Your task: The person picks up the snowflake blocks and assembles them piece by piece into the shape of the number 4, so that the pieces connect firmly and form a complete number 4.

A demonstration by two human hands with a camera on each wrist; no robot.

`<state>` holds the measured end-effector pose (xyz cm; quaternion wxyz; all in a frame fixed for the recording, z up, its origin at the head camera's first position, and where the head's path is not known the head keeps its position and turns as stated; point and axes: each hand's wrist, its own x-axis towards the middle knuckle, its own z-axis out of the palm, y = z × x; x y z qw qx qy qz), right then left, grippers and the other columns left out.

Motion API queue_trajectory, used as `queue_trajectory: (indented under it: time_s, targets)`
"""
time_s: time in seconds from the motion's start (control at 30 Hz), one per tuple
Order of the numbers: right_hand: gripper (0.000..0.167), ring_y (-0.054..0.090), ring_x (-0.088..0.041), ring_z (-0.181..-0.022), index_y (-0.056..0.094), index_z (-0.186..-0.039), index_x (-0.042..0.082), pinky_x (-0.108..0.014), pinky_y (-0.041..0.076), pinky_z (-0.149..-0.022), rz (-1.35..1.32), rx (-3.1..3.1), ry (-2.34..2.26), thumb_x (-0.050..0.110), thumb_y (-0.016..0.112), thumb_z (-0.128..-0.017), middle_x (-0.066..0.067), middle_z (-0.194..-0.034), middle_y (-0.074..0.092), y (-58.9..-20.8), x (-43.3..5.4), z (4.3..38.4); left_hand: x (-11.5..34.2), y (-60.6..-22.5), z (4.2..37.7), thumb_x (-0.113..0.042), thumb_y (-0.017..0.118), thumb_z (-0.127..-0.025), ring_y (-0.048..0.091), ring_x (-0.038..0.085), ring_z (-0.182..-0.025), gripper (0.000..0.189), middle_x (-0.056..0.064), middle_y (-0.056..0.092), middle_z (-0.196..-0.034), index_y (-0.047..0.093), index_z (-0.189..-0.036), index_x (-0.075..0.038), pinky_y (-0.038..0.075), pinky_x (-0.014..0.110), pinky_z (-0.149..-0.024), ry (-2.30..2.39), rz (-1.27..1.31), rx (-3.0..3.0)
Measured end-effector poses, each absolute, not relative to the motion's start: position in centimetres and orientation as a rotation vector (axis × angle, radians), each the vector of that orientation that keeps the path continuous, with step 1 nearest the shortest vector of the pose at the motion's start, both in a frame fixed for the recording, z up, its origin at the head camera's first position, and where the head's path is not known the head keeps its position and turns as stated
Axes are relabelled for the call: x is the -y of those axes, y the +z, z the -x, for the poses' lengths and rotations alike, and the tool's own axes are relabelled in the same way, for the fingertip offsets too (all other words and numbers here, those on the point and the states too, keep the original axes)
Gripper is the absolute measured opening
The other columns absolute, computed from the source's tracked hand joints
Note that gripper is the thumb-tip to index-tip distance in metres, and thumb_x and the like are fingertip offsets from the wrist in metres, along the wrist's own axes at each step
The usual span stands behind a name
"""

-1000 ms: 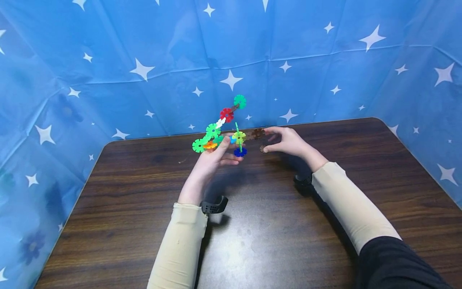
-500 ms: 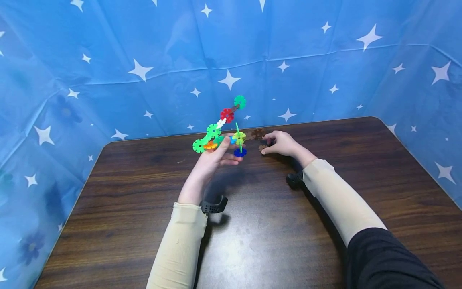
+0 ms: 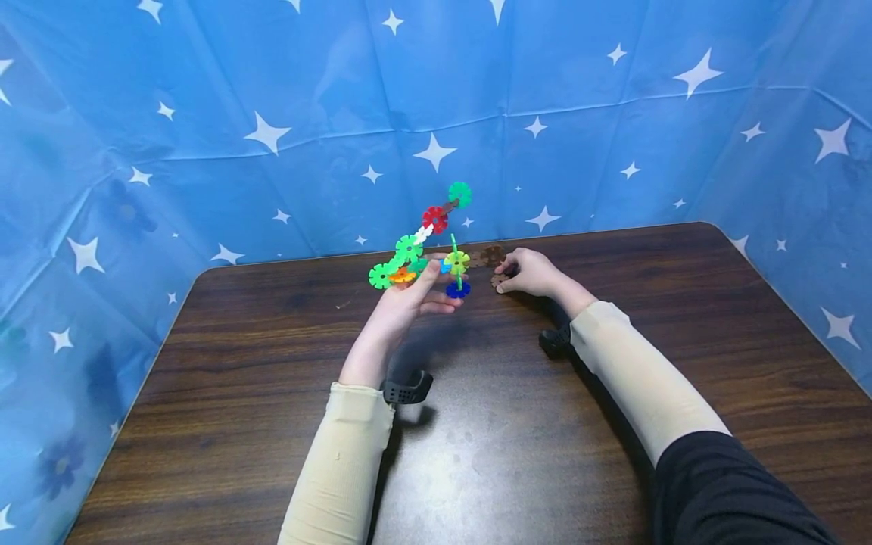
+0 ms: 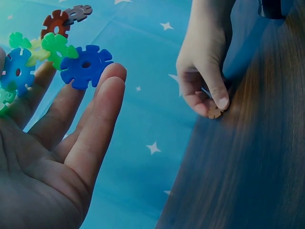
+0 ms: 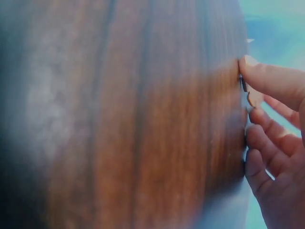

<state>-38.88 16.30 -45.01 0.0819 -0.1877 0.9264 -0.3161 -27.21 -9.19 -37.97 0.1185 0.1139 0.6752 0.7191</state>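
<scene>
On the wooden table (image 3: pixel 272 363), the right hand (image 3: pixel 531 274) pinches a brown disc (image 3: pixel 498 281); the left hand (image 3: pixel 407 301) holds a multicoloured disc chain (image 3: pixel 425 242).

A dark brown wood-grain table (image 3: pixel 477 424) is showing under a bright blue backdrop cloth (image 3: pixel 272 91) patterned with white stars; green, red, yellow, orange, blue and brown plastic snowflake discs (image 3: pixel 429 242) are clustering together.

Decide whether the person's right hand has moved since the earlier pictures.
Yes: the right hand has drawn leftward along the dark wooden table, closing its fingers on a brown piece.
</scene>
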Motion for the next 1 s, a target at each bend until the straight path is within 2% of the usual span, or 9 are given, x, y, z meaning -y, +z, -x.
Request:
queue_trajectory:
  time_s: [0.13,0.2,0.27,0.37,0.5,0.7,0.93,1.0]
  targets:
    - [0.023,0.056,-0.026,-0.088,0.062,-0.105,0.000,-0.039,0.044,-0.076,0.575,-2.709,-1.045,0.011,0.072,-0.087,-0.014,-0.106,0.064,-44.8,-16.5,38.7,9.1,-37.9,27.2,-0.052,0.051,-0.097,0.064,0.043,-0.099,0.058,0.016,0.061,-0.125,0.049,-0.137,-0.010,0.051,0.045,-0.090,2.090,-0.326,-1.978]
    - [0.017,0.056,-0.024,-0.080,0.061,-0.103,-0.001,-0.037,0.044,-0.069,0.565,-2.659,-1.121,0.008,0.067,-0.090,-0.014,-0.099,0.064,-44.6,-16.7,38.6,9.1,-37.9,27.2,-0.052,0.051,-0.096,0.064,0.044,-0.099,0.058,0.016,0.061,-0.125,0.049,-0.137,-0.011,0.052,0.043,-0.089,2.089,-0.325,-1.979]
    - [0.018,0.057,-0.023,-0.077,0.062,-0.107,-0.003,-0.036,0.047,-0.067,0.538,-2.614,-1.224,0.006,0.065,-0.091,-0.013,-0.096,0.065,-44.2,-17.1,38.6,9.0,-38.0,27.2,-0.052,0.051,-0.097,0.064,0.043,-0.098,0.058,0.018,0.060,-0.126,0.049,-0.137,-0.010,0.053,0.042,-0.087,2.095,-0.339,-1.971]
    - [0.022,0.059,-0.028,-0.076,0.063,-0.113,-0.003,-0.036,0.049,-0.067,0.501,-2.574,-1.364,0.008,0.062,-0.093,-0.012,-0.091,0.065,-42.7,-17.6,38.4,9.0,-38.0,27.2,-0.051,0.050,-0.097,0.066,0.041,-0.096,0.058,0.022,0.058,-0.127,0.049,-0.137,-0.010,0.054,0.042,-0.084,2.109,-0.373,-1.955]
    - [0.026,0.059,-0.034,-0.080,0.066,-0.118,0.001,-0.032,0.050,-0.067,0.528,-2.541,-1.538,0.009,0.061,-0.094,-0.010,-0.095,0.068,-39.4,-17.8,37.8,8.9,-37.9,27.2,-0.054,0.052,-0.094,0.065,0.043,-0.096,0.060,0.023,0.058,-0.126,0.049,-0.136,-0.011,0.055,0.041,-0.082,2.122,-0.403,-1.943]
    - [0.022,0.059,-0.021,-0.072,0.068,-0.114,0.001,-0.029,0.051,-0.067,0.618,-2.435,-1.821,0.008,0.064,-0.094,-0.006,-0.094,0.070,-34.7,-17.4,36.3,8.9,-37.9,27.1,-0.057,0.054,-0.092,0.062,0.047,-0.100,0.063,0.018,0.062,-0.122,0.051,-0.134,-0.010,0.053,0.042,-0.086,2.111,-0.369,-1.957]
    - [0.021,0.064,-0.021,-0.075,0.069,-0.113,-0.001,-0.032,0.054,-0.075,0.834,-2.317,-1.920,0.005,0.064,-0.093,-0.006,-0.094,0.072,-30.8,-16.0,33.8,8.9,-37.7,26.9,-0.059,0.054,-0.092,0.070,0.027,-0.088,0.064,0.015,0.066,-0.117,0.054,-0.131,-0.009,0.045,0.038,-0.099,2.042,-0.276,-2.011]
    - [0.023,0.066,-0.020,-0.077,0.068,-0.114,-0.002,-0.032,0.054,-0.076,0.879,-2.321,-1.895,0.004,0.064,-0.092,-0.007,-0.095,0.072,-30.1,-15.4,33.1,8.9,-37.7,26.9,-0.059,0.054,-0.091,0.071,0.026,-0.088,0.063,0.014,0.067,-0.116,0.055,-0.131,-0.009,0.045,0.039,-0.099,2.038,-0.276,-2.012]
